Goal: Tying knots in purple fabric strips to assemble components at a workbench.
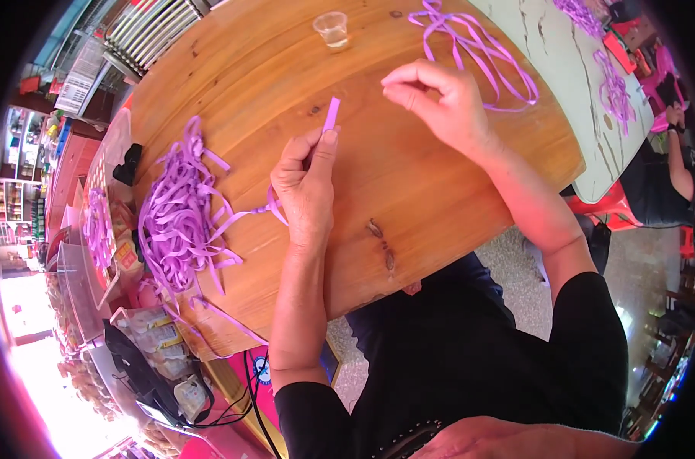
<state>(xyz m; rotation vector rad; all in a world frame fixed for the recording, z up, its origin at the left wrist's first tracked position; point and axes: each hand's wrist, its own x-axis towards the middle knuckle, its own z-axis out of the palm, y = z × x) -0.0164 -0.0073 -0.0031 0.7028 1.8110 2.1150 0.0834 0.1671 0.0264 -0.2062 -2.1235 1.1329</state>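
Note:
My left hand [308, 180] pinches a flat purple ribbon [331, 114] between thumb and forefinger, above the wooden table. The ribbon's short end sticks up past the thumb; a further length trails from behind the hand toward a large tangled heap of purple ribbon [181, 218] on the left. Raised to the right and a little farther off, my right hand [443, 103] has thumb and forefinger brought together in a pinch. Whatever is between those fingertips, if anything, is too small to make out. Beyond it lie loose purple ribbon loops [481, 50] on the table.
A clear plastic cup [331, 30] stands at the far side of the wooden table [409, 191]. A white marbled table [546, 69] adjoins on the right, with more purple ribbon [615, 92]. Another person [661, 183] sits beyond it. Bags and cables crowd the left edge.

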